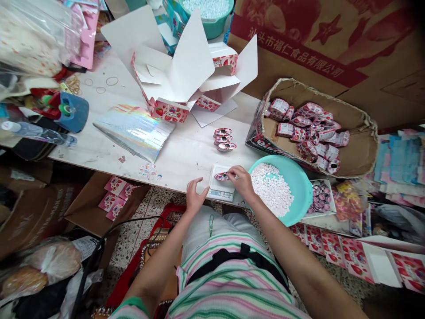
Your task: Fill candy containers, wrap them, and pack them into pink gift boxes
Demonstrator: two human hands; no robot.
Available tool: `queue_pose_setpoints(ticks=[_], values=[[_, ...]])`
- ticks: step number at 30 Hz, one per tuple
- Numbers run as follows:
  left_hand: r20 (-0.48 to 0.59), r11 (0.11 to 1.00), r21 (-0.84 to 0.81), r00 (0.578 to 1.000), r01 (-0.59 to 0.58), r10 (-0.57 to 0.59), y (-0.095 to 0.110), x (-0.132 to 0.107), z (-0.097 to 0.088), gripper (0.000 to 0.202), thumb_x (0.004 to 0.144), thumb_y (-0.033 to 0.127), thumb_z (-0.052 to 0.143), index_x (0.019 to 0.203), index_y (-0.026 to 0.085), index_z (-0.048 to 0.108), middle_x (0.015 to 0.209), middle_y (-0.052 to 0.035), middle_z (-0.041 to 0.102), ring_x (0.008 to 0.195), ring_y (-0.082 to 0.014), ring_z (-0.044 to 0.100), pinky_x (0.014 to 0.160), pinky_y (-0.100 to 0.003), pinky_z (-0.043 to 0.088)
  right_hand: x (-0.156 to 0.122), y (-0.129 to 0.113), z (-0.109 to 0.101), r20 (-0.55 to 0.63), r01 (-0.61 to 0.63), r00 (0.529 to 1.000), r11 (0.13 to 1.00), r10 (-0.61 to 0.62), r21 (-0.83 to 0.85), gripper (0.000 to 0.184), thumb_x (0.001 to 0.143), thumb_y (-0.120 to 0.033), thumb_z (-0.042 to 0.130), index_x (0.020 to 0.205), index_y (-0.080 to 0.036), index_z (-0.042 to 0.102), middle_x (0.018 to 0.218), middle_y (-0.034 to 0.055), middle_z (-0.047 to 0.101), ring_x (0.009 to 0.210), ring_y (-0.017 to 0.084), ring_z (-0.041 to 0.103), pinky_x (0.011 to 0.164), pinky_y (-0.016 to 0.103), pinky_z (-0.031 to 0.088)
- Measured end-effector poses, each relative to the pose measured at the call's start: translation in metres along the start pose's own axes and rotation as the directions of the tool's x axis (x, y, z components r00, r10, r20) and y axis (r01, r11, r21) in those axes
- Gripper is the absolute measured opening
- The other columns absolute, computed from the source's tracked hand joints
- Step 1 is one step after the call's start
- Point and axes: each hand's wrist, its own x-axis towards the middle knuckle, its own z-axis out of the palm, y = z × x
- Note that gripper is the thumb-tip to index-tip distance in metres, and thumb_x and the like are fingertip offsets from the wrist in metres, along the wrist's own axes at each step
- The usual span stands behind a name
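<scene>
A small pink oval candy packet (220,177) lies with its opening up on a white digital scale (222,193) at the table's front edge. My right hand (241,180) is over it, fingertips pinched at the opening; whatever they hold is too small to make out. My left hand (195,195) is open beside the scale's left side, thumb and fingers apart. Behind the scale stand three similar packets (224,140) in a short row. To the right, a turquoise bowl (300,184) contains many small white candies (270,188).
A cut-down carton (360,155) with many packets stands at the right. Open strawberry-print boxes (171,110) and a shiny silver sheet (136,130) lie on the table. Round pink lids (321,197) fill a tray past the bowl. A water bottle (36,132) lies at the left.
</scene>
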Motion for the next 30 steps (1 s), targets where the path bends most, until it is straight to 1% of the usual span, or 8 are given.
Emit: queue_pose_setpoints(ticks=[5, 10, 13, 16, 19, 22, 26, 30], values=[[-0.001, 0.999, 0.039, 1.000, 0.019, -0.019, 0.000, -0.001, -0.007, 0.033, 0.076, 0.029, 0.065, 0.107, 0.022, 0.055, 0.108, -0.0071, 0.062, 0.104, -0.0231, 0.055, 0.093, -0.041, 0.044, 0.000, 0.002, 0.016, 0.031, -0.004, 1.000, 0.999, 0.005, -0.041, 0.009, 0.081, -0.028, 0.058, 0.080, -0.021, 0.065, 0.091, 0.0063, 0.061, 0.088, 0.019, 0.058, 0.081, 0.031, 0.046], [0.015, 0.998, 0.050, 0.999, 0.038, -0.039, -0.003, -0.006, -0.010, 0.033, 0.076, 0.029, 0.065, 0.107, 0.022, 0.055, 0.108, -0.0069, 0.062, 0.105, -0.0230, 0.055, 0.094, -0.041, 0.044, -0.015, 0.007, -0.004, -0.186, -0.021, 0.983, 0.996, 0.006, -0.082, 0.018, 0.085, -0.035, 0.053, 0.083, -0.022, 0.065, 0.091, 0.0068, 0.061, 0.091, 0.020, 0.057, 0.086, 0.033, 0.044], [0.031, 0.998, 0.051, 0.999, 0.032, -0.034, -0.003, -0.005, -0.008, 0.033, 0.076, 0.029, 0.066, 0.107, 0.022, 0.056, 0.108, -0.0069, 0.062, 0.105, -0.0230, 0.055, 0.094, -0.040, 0.044, -0.033, 0.029, -0.030, -0.343, -0.169, 0.931, 0.981, 0.126, -0.098, 0.024, 0.087, -0.037, 0.047, 0.084, -0.020, 0.063, 0.088, 0.0071, 0.062, 0.085, 0.019, 0.057, 0.078, 0.033, 0.045], [0.035, 0.998, 0.050, 0.999, 0.030, -0.031, -0.001, -0.001, -0.005, 0.033, 0.075, 0.029, 0.066, 0.106, 0.022, 0.056, 0.107, -0.0069, 0.062, 0.105, -0.0228, 0.055, 0.093, -0.040, 0.044, -0.060, 0.068, -0.054, -0.439, -0.382, 0.849, 0.915, 0.293, -0.128, 0.031, 0.088, -0.040, 0.041, 0.086, -0.017, 0.063, 0.086, 0.0085, 0.062, 0.079, 0.020, 0.056, 0.071, 0.032, 0.045], [0.047, 0.998, 0.053, 0.999, 0.026, -0.028, 0.002, 0.003, -0.005, 0.034, 0.076, 0.030, 0.065, 0.107, 0.022, 0.055, 0.107, -0.0070, 0.062, 0.105, -0.0229, 0.055, 0.093, -0.040, 0.044, -0.091, 0.107, -0.063, -0.355, -0.529, 0.824, 0.824, 0.441, -0.204, 0.034, 0.086, -0.041, 0.042, 0.091, -0.014, 0.063, 0.089, 0.0117, 0.062, 0.081, 0.022, 0.056, 0.077, 0.037, 0.044], [0.066, 0.997, 0.072, 0.998, 0.015, -0.020, 0.004, 0.005, -0.006, 0.032, 0.077, 0.030, 0.064, 0.107, 0.022, 0.056, 0.107, -0.0072, 0.062, 0.106, -0.0229, 0.055, 0.093, -0.040, 0.043, -0.116, 0.130, -0.056, -0.228, -0.512, 0.857, 0.810, 0.462, -0.286, 0.038, 0.084, -0.041, 0.044, 0.099, -0.011, 0.062, 0.097, 0.0153, 0.062, 0.094, 0.026, 0.055, 0.088, 0.041, 0.041], [0.087, 0.996, 0.088, 0.996, -0.001, -0.006, 0.006, 0.006, -0.004, 0.032, 0.077, 0.031, 0.065, 0.106, 0.022, 0.056, 0.107, -0.0071, 0.062, 0.105, -0.0225, 0.055, 0.093, -0.040, 0.043, -0.129, 0.137, -0.043, -0.249, -0.479, 0.875, 0.818, 0.415, -0.320, 0.042, 0.084, -0.042, 0.044, 0.108, -0.011, 0.059, 0.109, 0.0171, 0.059, 0.106, 0.027, 0.050, 0.096, 0.043, 0.037], [0.107, 0.995, 0.100, 0.994, -0.014, 0.003, 0.008, 0.006, 0.000, 0.033, 0.077, 0.032, 0.064, 0.108, 0.021, 0.055, 0.107, -0.0067, 0.061, 0.105, -0.0217, 0.055, 0.093, -0.039, 0.044, -0.131, 0.138, -0.042, -0.232, -0.479, 0.875, 0.828, 0.424, -0.292, 0.040, 0.086, -0.039, 0.041, 0.110, -0.012, 0.059, 0.111, 0.0157, 0.058, 0.108, 0.026, 0.050, 0.097, 0.043, 0.038]])
